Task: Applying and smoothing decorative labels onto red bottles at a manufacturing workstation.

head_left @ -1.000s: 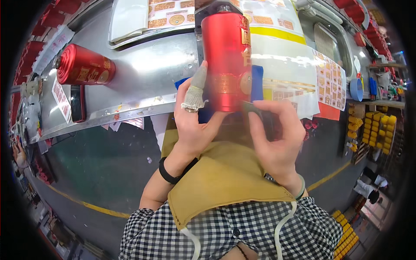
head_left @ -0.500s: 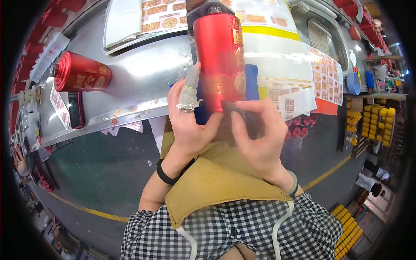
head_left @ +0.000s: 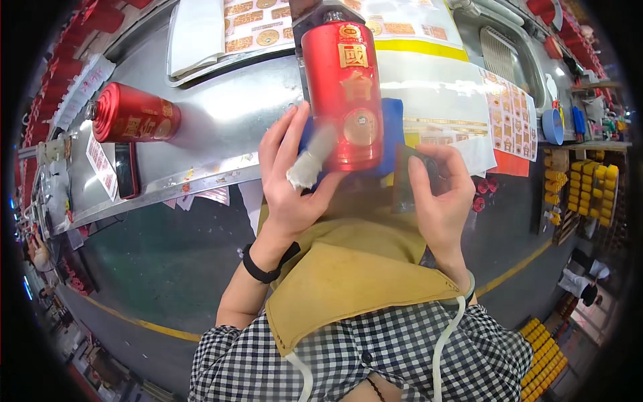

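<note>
A red bottle (head_left: 338,94) lies with its dark neck away from me, gold characters and a round gold emblem facing up. My left hand (head_left: 295,191) cradles its base, thumb against the bottom and fingers along the left side. One left finger wears a pale cloth finger cover (head_left: 311,164), blurred by motion. Off to the bottle's right, my right hand (head_left: 442,194) pinches a dark, flat, thin piece (head_left: 405,181) between thumb and fingers, apart from the bottle. Beneath the bottle shows a blue pad (head_left: 392,127).
Another red bottle (head_left: 137,117) lies on the metal bench (head_left: 228,100) at left, beside a dark phone (head_left: 126,171). Sheets of gold stickers (head_left: 261,23) lie at the back, another sticker sheet (head_left: 509,110) at right. A blue cup (head_left: 552,127) stands farther right.
The red bottle has turned, bringing its gold characters and emblem round to the top. My right hand has moved right, away from the bottle, with the dark flat piece.
</note>
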`<control>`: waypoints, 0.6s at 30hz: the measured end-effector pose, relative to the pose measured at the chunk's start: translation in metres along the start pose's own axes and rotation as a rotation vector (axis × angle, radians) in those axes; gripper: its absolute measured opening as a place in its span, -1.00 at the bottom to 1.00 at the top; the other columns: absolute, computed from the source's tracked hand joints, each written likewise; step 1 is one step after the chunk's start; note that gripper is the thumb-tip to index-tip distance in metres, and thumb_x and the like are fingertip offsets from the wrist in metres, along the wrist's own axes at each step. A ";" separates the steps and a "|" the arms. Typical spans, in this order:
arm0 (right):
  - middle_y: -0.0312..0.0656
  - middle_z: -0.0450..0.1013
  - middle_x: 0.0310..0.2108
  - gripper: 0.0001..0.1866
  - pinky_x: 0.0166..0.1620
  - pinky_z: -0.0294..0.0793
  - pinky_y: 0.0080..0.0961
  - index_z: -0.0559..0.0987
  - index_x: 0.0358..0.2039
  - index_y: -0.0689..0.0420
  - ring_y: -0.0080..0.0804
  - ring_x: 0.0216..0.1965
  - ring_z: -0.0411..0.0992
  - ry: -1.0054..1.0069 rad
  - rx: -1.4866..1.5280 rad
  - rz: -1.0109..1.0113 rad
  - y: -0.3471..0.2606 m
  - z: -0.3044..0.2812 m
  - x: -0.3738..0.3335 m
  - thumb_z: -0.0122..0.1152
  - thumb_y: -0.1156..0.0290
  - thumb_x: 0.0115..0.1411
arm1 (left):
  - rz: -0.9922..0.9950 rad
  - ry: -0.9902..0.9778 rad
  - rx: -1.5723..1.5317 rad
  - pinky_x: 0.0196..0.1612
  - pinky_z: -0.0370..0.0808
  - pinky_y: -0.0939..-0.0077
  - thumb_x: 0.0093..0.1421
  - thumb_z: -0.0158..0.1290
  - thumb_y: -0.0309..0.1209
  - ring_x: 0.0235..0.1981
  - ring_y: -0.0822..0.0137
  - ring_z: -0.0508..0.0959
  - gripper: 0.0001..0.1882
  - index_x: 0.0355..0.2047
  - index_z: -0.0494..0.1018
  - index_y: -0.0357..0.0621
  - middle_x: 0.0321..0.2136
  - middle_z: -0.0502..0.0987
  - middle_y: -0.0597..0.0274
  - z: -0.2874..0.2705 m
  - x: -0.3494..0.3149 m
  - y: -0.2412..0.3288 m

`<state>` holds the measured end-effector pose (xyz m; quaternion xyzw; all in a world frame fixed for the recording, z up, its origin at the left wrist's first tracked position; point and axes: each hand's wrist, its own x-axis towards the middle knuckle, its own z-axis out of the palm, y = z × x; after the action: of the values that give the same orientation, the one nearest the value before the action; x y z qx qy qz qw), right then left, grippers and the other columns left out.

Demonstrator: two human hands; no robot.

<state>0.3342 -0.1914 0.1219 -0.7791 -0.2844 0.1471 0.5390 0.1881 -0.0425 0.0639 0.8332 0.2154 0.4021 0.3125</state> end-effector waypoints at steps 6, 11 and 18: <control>-0.22 0.56 -0.24 -0.84 -0.10 0.48 -0.61 0.58 -0.15 0.31 -0.59 -0.21 0.49 -0.017 0.031 -0.016 -0.004 -0.001 0.001 0.26 0.62 0.25 | 0.352 0.123 0.290 0.04 0.50 0.23 -0.13 0.44 -0.52 0.10 0.06 0.49 -0.59 -0.21 0.70 0.13 0.03 0.62 0.17 0.000 -0.004 -0.010; -0.23 0.56 -0.23 -0.85 -0.05 0.48 -0.59 0.57 -0.15 0.32 -0.58 -0.17 0.50 -0.017 0.066 -0.014 -0.004 -0.004 0.004 0.25 0.63 0.26 | 0.254 0.069 0.057 0.07 0.57 0.16 -0.05 0.37 -0.63 0.09 -0.07 0.56 -0.69 -0.25 0.64 -0.15 -0.01 0.64 0.06 0.005 0.000 -0.008; -0.22 0.56 -0.22 -0.83 -0.02 0.46 -0.59 0.56 -0.13 0.31 -0.57 -0.15 0.49 -0.027 0.132 0.004 -0.006 -0.008 0.007 0.26 0.61 0.26 | -0.014 0.101 -0.216 0.12 0.53 0.08 0.08 0.30 -0.63 0.11 -0.14 0.55 -0.65 -0.08 0.58 -0.21 0.17 0.45 -0.14 0.014 -0.016 -0.014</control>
<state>0.3421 -0.1921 0.1313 -0.7404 -0.2799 0.1768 0.5849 0.1884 -0.0475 0.0388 0.7721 0.1919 0.4621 0.3918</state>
